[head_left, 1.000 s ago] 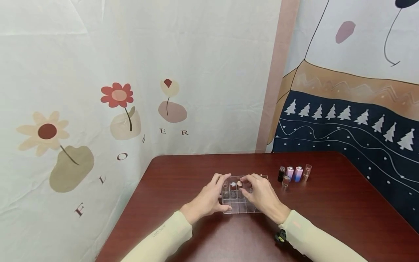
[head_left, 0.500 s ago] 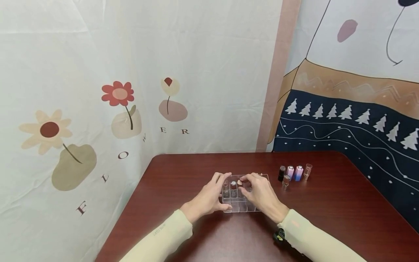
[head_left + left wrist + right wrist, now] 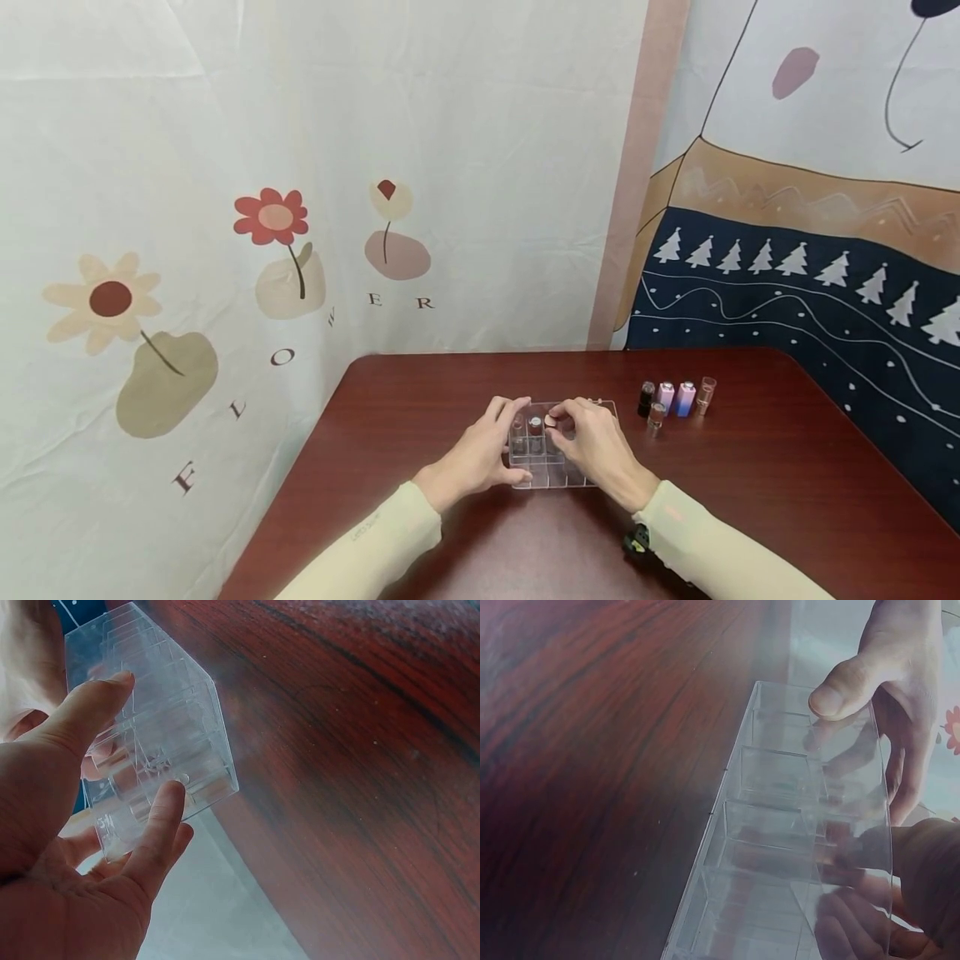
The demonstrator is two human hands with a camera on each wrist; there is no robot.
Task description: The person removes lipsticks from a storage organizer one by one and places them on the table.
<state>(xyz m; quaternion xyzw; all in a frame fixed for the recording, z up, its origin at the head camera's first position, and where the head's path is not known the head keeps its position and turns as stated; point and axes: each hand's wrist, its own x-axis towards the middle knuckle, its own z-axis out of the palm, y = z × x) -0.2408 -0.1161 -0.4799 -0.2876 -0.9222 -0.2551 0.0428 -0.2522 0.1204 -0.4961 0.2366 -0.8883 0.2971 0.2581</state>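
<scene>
A clear divided organizer (image 3: 557, 477) stands on the table, with small tubes in its left compartments. My left hand (image 3: 474, 450) grips the organizer's left side, thumb at the near edge and fingers at the far corner; the left wrist view shows the thumb and fingers spread around its clear walls (image 3: 176, 682). My right hand (image 3: 600, 446) reaches over it from the right. Thumb and forefinger pinch a small lipstick-like tube (image 3: 551, 421) with a pale top, at a back-row compartment. Beside it stands a white-topped tube (image 3: 535, 423). The right hand's fingertips show only through the plastic in the right wrist view.
At the back right stand a black tube (image 3: 646, 400), two pink-and-blue tubes (image 3: 685, 399), a clear tube (image 3: 705, 396) and a short brown-topped clear tube (image 3: 656, 415). The dark red table (image 3: 420, 392) meets a printed cloth (image 3: 487, 208) behind.
</scene>
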